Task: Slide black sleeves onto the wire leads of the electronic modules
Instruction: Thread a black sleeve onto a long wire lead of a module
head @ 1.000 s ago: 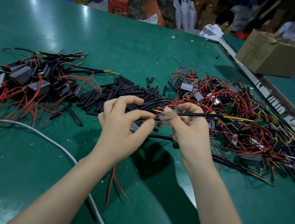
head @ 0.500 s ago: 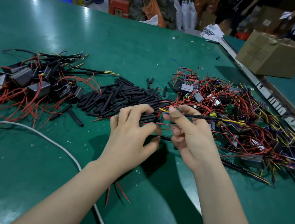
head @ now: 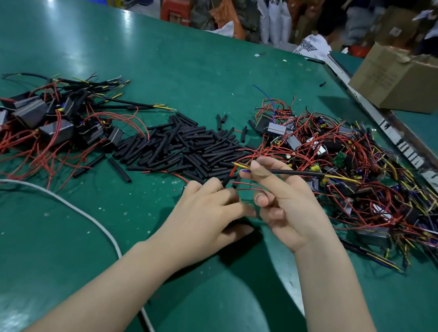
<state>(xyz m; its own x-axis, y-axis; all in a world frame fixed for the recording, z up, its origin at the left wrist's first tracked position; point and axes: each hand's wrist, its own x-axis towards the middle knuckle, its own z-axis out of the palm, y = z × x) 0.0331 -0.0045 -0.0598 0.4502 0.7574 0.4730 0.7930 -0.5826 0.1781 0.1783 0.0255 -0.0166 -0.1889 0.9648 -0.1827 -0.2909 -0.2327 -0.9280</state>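
Note:
My right hand (head: 285, 203) pinches a wire lead wearing a long black sleeve (head: 295, 173) between thumb and forefinger; yellow and blue wire tips stick out to the left of the thumb. My left hand (head: 205, 212) rests low on the table at the near edge of the pile of loose black sleeves (head: 187, 144). Its fingertips close on a short black sleeve (head: 225, 181) with a red wire end at its top. What lies under the left palm is hidden.
Sleeved black modules (head: 31, 114) with red wires lie at the left. A tangle of modules and red, yellow wires (head: 356, 182) fills the right. A white cable (head: 66, 200) curves across the green table (head: 170, 60). A cardboard box (head: 401, 79) sits past the table's right rail.
My left hand has dropped from the wire tips down to the edge of the sleeve pile. My right hand has kept hold of the sleeved lead and barely moved.

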